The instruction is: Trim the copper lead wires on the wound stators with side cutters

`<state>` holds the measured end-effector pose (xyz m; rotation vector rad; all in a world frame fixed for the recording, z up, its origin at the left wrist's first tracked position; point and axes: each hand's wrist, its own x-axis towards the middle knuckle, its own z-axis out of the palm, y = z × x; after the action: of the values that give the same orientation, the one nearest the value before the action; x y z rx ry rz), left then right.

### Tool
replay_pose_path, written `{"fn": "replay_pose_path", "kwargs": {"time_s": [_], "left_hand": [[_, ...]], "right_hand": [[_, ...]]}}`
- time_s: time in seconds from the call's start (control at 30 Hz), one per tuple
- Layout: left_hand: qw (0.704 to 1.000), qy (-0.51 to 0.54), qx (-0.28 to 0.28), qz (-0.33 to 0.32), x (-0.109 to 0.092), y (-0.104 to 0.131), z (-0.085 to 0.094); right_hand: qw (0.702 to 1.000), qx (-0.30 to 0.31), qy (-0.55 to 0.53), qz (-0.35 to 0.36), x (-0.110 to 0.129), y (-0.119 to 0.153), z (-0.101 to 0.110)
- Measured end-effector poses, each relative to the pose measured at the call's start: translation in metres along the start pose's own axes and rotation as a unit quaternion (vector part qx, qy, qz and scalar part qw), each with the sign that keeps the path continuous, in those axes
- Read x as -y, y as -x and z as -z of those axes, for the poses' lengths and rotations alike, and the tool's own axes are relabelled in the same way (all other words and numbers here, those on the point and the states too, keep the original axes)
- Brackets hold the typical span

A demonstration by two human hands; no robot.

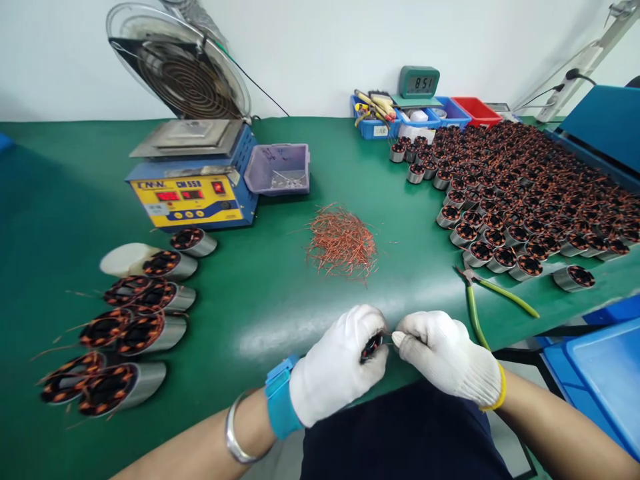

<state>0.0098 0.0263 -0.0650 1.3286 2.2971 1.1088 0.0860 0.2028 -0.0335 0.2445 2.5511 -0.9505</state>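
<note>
At the near edge of the green counter (pixel 260 293), the gloved left hand (pixel 337 363) is wrapped around a small wound stator (pixel 371 347), its fingers closed on it so only a dark, copper-flecked edge shows. The gloved right hand (pixel 447 357) meets it from the right, fingers pinched at the stator's rim; whatever they pinch is too fine to make out. A pair of green-handled pliers (pixel 477 303) lies just beyond the right hand.

To the left, nine or so finished stators (pixel 125 327) lie on their sides in a loose row. In the middle sits one heap of cut copper wire ends (pixel 341 241). To the right, a dense field of stators (pixel 530 193) stands packed together, far too many to count.

Farther back stands one blue and yellow solder pot (pixel 193 190), with an open grey box (pixel 277 168) holding a few small metal bits beside it. At the wall, blue bins (pixel 373 123) hold tools, one red bin (pixel 477 110) shows no visible contents, and a green clock (pixel 419 82) sits behind them.
</note>
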Motion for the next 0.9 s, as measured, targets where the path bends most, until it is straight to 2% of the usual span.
{"fn": "replay_pose_path", "kwargs": {"time_s": [0.17,0.33,0.47,0.5,0.53,0.57,0.67,0.7,0.8,0.9], "left_hand": [[0.999,-0.039,-0.01,-0.032,0.003,0.002,-0.002],[0.997,-0.056,-0.01,-0.047,0.005,0.004,-0.002],[0.997,-0.06,-0.007,-0.046,0.004,0.004,-0.002],[0.997,-0.059,-0.007,-0.046,0.003,0.004,-0.001],[0.997,-0.057,-0.007,-0.045,0.003,0.004,-0.001],[0.998,-0.054,-0.008,-0.043,0.002,0.004,-0.001],[0.999,-0.039,-0.01,-0.034,0.001,0.004,-0.001],[0.999,-0.034,-0.01,-0.031,0.001,0.003,-0.001],[1.0,-0.024,-0.007,-0.016,0.001,0.002,-0.002],[1.0,-0.014,-0.013,0.01,0.0,0.001,-0.004]], "right_hand": [[0.998,0.012,-0.062,-0.024,-0.02,0.016,0.004],[0.99,-0.004,-0.139,0.018,-0.031,0.034,0.012],[0.965,-0.138,-0.203,0.088,-0.035,0.02,0.02],[0.958,-0.15,-0.22,0.102,-0.036,0.013,0.022],[0.955,-0.135,-0.237,0.114,-0.036,0.006,0.025],[0.957,-0.091,-0.248,0.119,-0.034,-0.001,0.028],[0.969,0.101,-0.204,0.093,-0.021,-0.018,0.035],[0.972,0.145,-0.168,0.076,-0.014,-0.022,0.036],[0.972,0.199,-0.125,0.018,0.003,-0.03,0.031],[0.952,0.209,-0.219,-0.047,0.01,-0.033,0.019]]}}
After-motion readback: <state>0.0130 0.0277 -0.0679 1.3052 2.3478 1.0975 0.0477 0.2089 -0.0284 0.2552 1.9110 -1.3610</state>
